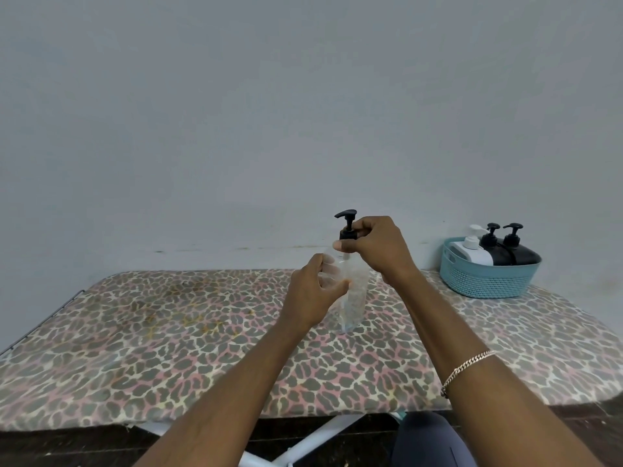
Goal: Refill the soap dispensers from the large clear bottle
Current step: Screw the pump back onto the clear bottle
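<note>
Two bare forearms are reaching forward from the lower edge of the view, the right one wearing a chain bracelet (467,372) partway up from the wrist. Below them a knee in dark cloth (428,439) is showing beside the white crossed frame (320,436) that is carrying an ironing board (168,348) with a leopard-print cover.

Over the middle of the board the left hand (313,291) is holding a clear pump bottle (355,291), its grip curling round the body from the left side. The bottle is standing upright with its base on the cover. The right hand (374,246) is coming in from the right at the bottle's neck, its grip narrow, thumb and fingers pinching the collar of the black pump (347,227), whose spout is pointing left above the hand.

Farther back, at the right end of the board, a teal basket (485,281) is sitting well apart from the hands. Inside it a white dispenser (472,252) is leaning at the left, a black dispenser (495,252) is resting in the middle and a second black dispenser (522,254) is lying against it at the right. A plain grey wall (303,96) is filling the view behind
</note>
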Available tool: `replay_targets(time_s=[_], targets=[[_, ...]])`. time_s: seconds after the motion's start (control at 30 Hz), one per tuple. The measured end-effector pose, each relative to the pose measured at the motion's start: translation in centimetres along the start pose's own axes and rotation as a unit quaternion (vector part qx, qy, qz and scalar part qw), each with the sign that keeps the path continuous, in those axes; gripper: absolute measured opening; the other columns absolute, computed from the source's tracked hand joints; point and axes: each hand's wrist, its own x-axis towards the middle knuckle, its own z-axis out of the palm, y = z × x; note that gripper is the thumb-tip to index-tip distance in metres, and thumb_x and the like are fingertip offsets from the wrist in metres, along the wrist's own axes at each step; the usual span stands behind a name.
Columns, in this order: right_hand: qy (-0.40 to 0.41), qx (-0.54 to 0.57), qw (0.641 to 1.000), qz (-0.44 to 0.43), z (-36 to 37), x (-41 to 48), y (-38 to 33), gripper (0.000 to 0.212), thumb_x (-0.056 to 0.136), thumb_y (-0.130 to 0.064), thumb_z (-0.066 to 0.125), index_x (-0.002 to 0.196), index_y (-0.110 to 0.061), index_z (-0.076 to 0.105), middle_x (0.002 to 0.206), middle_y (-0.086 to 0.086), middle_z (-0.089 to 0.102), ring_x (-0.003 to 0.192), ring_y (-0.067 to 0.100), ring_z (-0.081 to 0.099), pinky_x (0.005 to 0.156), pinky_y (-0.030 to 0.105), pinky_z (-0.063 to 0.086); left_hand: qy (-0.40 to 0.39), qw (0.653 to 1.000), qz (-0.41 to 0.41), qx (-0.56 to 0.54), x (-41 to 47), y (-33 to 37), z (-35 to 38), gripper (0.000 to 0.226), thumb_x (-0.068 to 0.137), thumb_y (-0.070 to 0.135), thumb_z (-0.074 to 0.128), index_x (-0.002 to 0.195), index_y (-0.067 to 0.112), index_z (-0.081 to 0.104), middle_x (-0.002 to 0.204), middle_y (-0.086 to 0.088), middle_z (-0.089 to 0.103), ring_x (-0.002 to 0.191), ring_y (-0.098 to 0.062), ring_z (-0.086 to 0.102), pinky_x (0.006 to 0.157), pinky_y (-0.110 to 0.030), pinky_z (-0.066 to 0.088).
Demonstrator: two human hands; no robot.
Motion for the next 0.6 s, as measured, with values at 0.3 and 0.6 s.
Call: replay_targets(time_s=[0.3,0.6], targets=[[-0.091,0.020,0.996,0.000,-0.9,-1.8,2.9,0.053,0.081,-0.055,0.087,0.130,-0.049,0.067,0.143,-0.015,0.062,0.130,0.013,0.058,0.106,0.038,0.047,-0.009,1.000,-0.006,-0.009,0.0,0.0,-0.5,0.045,0.086,0.047,0.083,0.118,0.025,0.060,0.113,0.011,0.069,0.086,-0.005,0.071,0.076,-0.028,0.060],[-0.191,0.045,0.977,0.088,-1.2,-4.7,9.0,0.090,0.087,-0.015,0.086,0.161,-0.033,0.039,0.151,-0.004,0.057,0.134,0.018,0.058,0.091,0.026,0.059,-0.061,0.997,-0.022,-0.050,0.5,-0.4,-1.1,0.053,0.080,0.057,0.082,0.122,0.032,0.061,0.122,0.007,0.066,0.102,-0.012,0.073,0.088,-0.040,0.064]])
